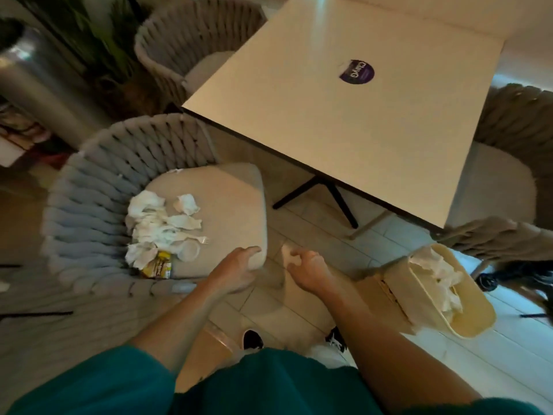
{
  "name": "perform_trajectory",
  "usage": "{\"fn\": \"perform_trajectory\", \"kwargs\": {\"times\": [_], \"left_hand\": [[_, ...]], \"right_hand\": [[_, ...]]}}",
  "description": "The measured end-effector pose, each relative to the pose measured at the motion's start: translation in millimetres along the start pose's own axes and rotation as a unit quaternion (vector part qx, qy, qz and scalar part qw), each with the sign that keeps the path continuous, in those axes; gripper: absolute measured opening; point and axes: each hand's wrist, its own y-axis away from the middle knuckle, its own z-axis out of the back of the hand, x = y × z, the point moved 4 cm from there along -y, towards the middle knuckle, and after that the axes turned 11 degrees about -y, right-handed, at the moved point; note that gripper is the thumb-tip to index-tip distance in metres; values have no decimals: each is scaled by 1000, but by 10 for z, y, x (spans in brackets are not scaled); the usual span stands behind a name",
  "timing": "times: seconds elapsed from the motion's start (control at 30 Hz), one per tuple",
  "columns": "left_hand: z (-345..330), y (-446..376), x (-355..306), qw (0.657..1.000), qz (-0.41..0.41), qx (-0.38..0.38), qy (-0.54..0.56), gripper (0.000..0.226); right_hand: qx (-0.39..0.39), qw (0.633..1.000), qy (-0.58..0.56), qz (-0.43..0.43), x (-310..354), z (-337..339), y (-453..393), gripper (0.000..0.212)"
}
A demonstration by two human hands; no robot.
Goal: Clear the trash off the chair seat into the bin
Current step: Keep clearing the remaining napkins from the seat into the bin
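The left hand grips the front corner of the chair seat, its fingers curled over the cushion's edge. The right hand hangs in the air between the chair and the bin, fingers pinched together on a small crumpled tissue above the tiled floor. The rest of the trash lies along the back and left edge of the seat, against the woven rope backrest: a heap of crumpled white napkins, a separate napkin wad just beside it toward the seat's middle, a white plastic fork with a plastic spoon next to it, and a yellow wrapper at the near left corner of the seat. The cream bin stands on the floor to the right of the right hand, tilted in this view, and holds crumpled white paper already. A white square table with a round purple sticker near its far right corner stands beyond the chair, on a black base. 2 more woven chairs sit at the table's far left and right sides. A green sleeve fills the bottom edge.
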Motion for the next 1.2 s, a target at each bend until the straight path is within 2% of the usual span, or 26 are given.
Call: {"fn": "perform_trajectory", "kwargs": {"times": [0.17, 0.5, 0.6, 0.77, 0.9, 1.03, 1.2], "left_hand": [[115, 96, 622, 999, 36, -14, 32, 60], [242, -71, 1621, 980, 137, -14, 145, 58], [256, -153, 1894, 975, 167, -15, 146, 54], [311, -359, 2335, 976, 172, -14, 133, 51], [354, -666, 2837, 981, 153, 7, 121, 52], [392, -958, 3402, 980, 168, -11, 102, 50], [460, -1297, 3999, 982, 167, -66, 58, 51]], "right_hand": [[32, 999, 31, 24, 536, -398, -167, 42], [114, 985, 115, 62, 982, -829, -862, 40], [129, 982, 123, 59, 1102, -972, -1045, 40], [152, 980, 124, 45, 1236, -1329, -1334, 39], [156, 980, 119, 13, 1345, -1788, -1606, 40], [156, 984, 87, -25, 1460, -2305, -1823, 45], [83, 995, 51, -25, 1699, -2750, -2254, 49]]}}
